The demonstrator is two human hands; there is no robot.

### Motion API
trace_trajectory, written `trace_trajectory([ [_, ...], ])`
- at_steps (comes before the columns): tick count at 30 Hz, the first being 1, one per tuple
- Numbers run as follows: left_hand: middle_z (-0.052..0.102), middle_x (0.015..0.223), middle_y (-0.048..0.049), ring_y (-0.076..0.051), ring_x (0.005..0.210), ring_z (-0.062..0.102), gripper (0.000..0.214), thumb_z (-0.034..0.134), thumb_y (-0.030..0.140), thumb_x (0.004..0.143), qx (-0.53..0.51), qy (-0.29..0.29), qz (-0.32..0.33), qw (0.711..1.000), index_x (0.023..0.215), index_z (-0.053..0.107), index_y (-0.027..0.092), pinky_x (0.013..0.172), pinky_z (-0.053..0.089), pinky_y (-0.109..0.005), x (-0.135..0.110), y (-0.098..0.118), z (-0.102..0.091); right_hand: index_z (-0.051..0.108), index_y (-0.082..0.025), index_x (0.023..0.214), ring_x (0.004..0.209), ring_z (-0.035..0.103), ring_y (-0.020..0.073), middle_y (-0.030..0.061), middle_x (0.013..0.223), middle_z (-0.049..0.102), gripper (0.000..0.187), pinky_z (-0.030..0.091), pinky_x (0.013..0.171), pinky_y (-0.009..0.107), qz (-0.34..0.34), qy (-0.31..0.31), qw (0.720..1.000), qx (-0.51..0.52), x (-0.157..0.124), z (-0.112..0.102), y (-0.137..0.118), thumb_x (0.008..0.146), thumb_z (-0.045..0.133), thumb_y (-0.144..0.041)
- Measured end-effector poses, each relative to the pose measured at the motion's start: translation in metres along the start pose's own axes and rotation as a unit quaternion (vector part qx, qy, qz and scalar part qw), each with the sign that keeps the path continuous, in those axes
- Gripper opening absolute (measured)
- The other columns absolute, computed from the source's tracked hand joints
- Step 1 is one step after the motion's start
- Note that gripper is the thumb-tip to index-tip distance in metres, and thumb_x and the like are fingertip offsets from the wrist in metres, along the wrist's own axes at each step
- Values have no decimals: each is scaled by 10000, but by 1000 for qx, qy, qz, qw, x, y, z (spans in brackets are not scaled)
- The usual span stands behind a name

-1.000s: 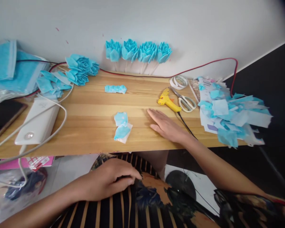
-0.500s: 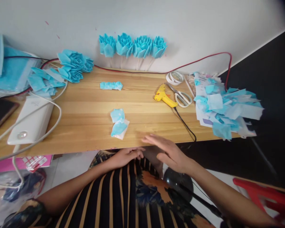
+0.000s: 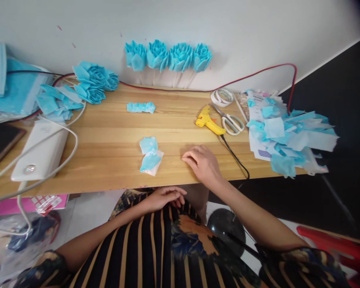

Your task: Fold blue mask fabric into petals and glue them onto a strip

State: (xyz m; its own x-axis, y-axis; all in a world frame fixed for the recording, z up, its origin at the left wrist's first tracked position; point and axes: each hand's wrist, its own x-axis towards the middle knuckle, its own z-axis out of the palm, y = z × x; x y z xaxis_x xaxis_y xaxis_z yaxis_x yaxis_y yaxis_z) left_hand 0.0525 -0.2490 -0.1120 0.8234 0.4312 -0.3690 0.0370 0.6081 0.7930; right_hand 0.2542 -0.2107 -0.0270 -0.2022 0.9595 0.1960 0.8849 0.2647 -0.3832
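At the back edge of the desk, four blue flowers stand formed; near the front edge, two blue pieces lie loose, seemingly unassembled. The right hand nearby is pinched together, nothing visible in it; the left hand is half-curled, seemingly empty.

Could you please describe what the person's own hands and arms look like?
The ungloved left hand and ungloved right hand show bare wrists and forearms. The dark, floral-patterned fabric left sleeve ends around the elbow; the dark fabric right sleeve shows floral patches and tan stripes.
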Motion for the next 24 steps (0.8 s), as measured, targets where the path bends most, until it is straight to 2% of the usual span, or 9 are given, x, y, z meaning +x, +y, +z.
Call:
trace_trajectory([
  [3, 712, 882, -64, -167, 771, 657, 510, 690, 611, 841, 12, 13, -4, 1000, 1052, 693, 147, 795, 522, -340, -5, -2, -4, 663, -205, 778, 791, 580, 221, 63, 796, 680, 275, 442, 746, 368, -38, -36, 999, 1, -23, -6, -20, 1013, 533, -262],
  [5, 732, 900, -66, -187, 806, 672, 418, 642, 558, 887, 30, 26, -3, 999, 1014, 706, 165, 819, 533, -353, -10, -3, -8, 645, -212, 773, 802, 590, 203, 52, 800, 683, 307, 462, 746, 344, -120, -96, 985, 77, -47, -8, -34, 1034, 491, -259],
  [6, 743, 914, -66, -199, 833, 681, 373, 605, 525, 914, 39, 40, -4, 998, 1007, 711, 179, 836, 539, -358, -14, -4, -10, 649, -210, 812, 846, 613, 197, 61, 856, 697, 281, 487, 759, 326, -136, -125, 974, 135, -60, -6, -40, 1036, 498, -286],
  [8, 759, 958, -70, -212, 887, 699, 350, 499, 469, 967, 60, 91, -16, 994, 1028, 711, 197, 857, 548, -355, -18, -5, -15, 639, -212, 869, 913, 660, 175, 62, 942, 722, 235, 524, 789, 294, -96, -170, 951, 238, -82, 5, -45, 1038, 504, -306],
  [11, 765, 938, -77, -222, 889, 715, 405, 429, 462, 975, 112, 161, -45, 980, 940, 717, 180, 855, 550, -349, -21, -8, -26, 640, -209, 870, 858, 705, 161, 43, 919, 745, 207, 553, 790, 277, 30, -186, 928, 321, -99, 42, -41, 1015, 550, -327],
  [14, 780, 930, -40, -254, 970, 711, 450, 428, 535, 957, 174, 209, -56, 961, 866, 740, 222, 928, 521, -362, -25, -9, -42, 667, -195, 870, 828, 730, 189, 52, 895, 773, 178, 585, 804, 310, 130, -199, 932, 274, -92, 85, -34, 984, 565, -286],
  [17, 794, 999, -55, -296, 1070, 688, 441, 476, 568, 933, 272, 222, -52, 935, 894, 762, 234, 1034, 482, -424, -39, -4, -56, 708, -199, 1065, 1037, 725, 256, 104, 1090, 783, 224, 573, 949, 418, 136, -190, 942, 241, -68, 117, -31, 990, 517, -288],
  [20, 774, 1160, -69, -284, 1189, 649, 443, 444, 537, 978, 373, 172, -4, 912, 1059, 766, 243, 1091, 451, -411, -63, 8, -62, 690, -251, 1233, 1213, 661, 274, 100, 1270, 739, 325, 513, 1070, 463, 110, -191, 951, 219, -43, 129, -32, 1013, 463, -331],
  [24, 747, 1232, -43, -220, 1142, 671, 382, 448, 478, 1027, 403, 95, 6, 910, 1180, 727, 267, 1034, 491, -342, -107, 39, -55, 668, -299, 1291, 1269, 628, 250, 56, 1377, 688, 355, 467, 1136, 450, 72, -197, 959, 190, -22, 132, -34, 1029, 442, -377],
])
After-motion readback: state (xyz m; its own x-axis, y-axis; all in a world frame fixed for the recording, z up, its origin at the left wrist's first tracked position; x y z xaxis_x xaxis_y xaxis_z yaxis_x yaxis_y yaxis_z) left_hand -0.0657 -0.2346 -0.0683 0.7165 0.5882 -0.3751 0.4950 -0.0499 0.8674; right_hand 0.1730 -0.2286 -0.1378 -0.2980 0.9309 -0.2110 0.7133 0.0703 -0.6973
